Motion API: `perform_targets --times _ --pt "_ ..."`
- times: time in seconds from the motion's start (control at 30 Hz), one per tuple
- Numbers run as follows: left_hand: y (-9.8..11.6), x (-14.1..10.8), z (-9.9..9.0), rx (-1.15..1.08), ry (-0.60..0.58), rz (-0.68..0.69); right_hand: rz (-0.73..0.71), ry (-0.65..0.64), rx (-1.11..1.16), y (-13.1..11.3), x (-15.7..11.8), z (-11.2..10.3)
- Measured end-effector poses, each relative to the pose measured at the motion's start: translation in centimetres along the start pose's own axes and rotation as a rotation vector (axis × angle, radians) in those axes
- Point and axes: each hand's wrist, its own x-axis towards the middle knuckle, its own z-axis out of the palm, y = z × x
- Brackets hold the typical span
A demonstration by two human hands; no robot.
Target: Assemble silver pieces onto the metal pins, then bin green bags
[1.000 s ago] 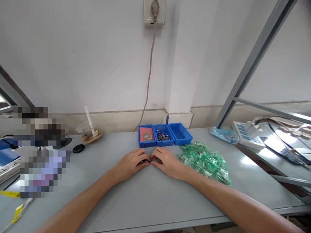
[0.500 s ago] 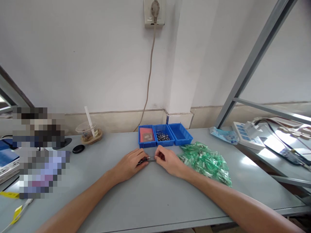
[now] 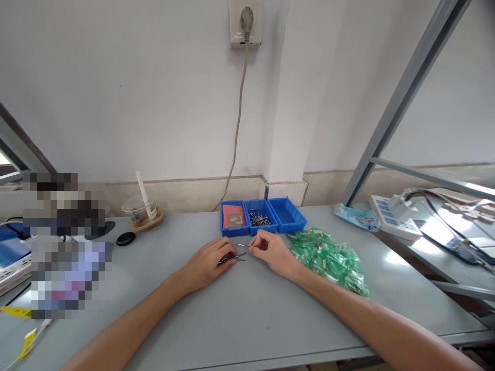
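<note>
Fine fingertip work at the bench [image 3: 216, 324], before three blue trays [image 3: 286, 211].
The right hand [image 3: 271, 254] has a tightly pinched grip on a thin silvery pin [image 3: 242, 245], pointing toward the left hand [image 3: 209, 261], whose grip curls round some dark metal [image 3: 225, 258], mostly hidden.

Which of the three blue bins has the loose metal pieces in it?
The middle blue bin: it holds a pile of small metal pieces. The left bin has something red inside, while the right bin shows only bare blue plastic.
</note>
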Motion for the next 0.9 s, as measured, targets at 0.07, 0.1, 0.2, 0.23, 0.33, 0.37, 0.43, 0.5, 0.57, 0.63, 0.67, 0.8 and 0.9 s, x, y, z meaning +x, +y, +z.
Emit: perform_targets --times 0.07,0.1,0.2,0.23,0.33,0.37,0.43,0.5,0.57,0.63,0.67,0.8,0.9 --pt "0.1 0.02 -0.07 0.003 0.008 0.005 -0.01 0.012 -0.008 0.03 0.03 -0.06" --pt "0.15 0.03 -0.12 0.009 0.009 0.008 -0.016 0.018 -0.006 0.06 0.06 -0.09" --pt "0.32 0.04 -0.28 0.033 -0.002 0.019 -0.032 0.03 0.014 0.19 0.2 -0.19" --pt "0.37 0.04 -0.33 0.038 -0.007 0.021 -0.035 0.032 0.016 0.22 0.25 -0.21" --pt "0.44 0.04 -0.4 0.056 -0.026 0.016 -0.037 0.036 0.031 0.22 0.37 -0.2" --pt "0.44 0.04 -0.4 0.063 -0.031 0.015 -0.035 0.038 0.048 0.19 0.39 -0.16" --pt "0.42 0.04 -0.4 0.078 -0.035 0.019 -0.026 0.043 0.1 0.15 0.41 -0.07" --pt "0.38 0.04 -0.39 0.086 -0.03 0.029 -0.014 0.044 0.147 0.18 0.43 0.01" --pt "0.31 0.04 -0.38 0.092 -0.025 0.04 0.0 0.039 0.171 0.3 0.46 0.07" --pt "0.22 0.01 -0.38 0.101 -0.032 0.045 0.01 0.031 0.184 0.46 0.51 0.07" --pt "0.17 -0.01 -0.38 0.107 -0.037 0.046 0.014 0.029 0.189 0.53 0.54 0.06" --pt "0.02 -0.1 -0.37 0.126 -0.058 0.057 0.035 0.032 0.209 0.62 0.61 -0.01" --pt "-0.01 -0.12 -0.38 0.137 -0.086 0.055 0.042 0.033 0.214 0.51 0.6 -0.02"
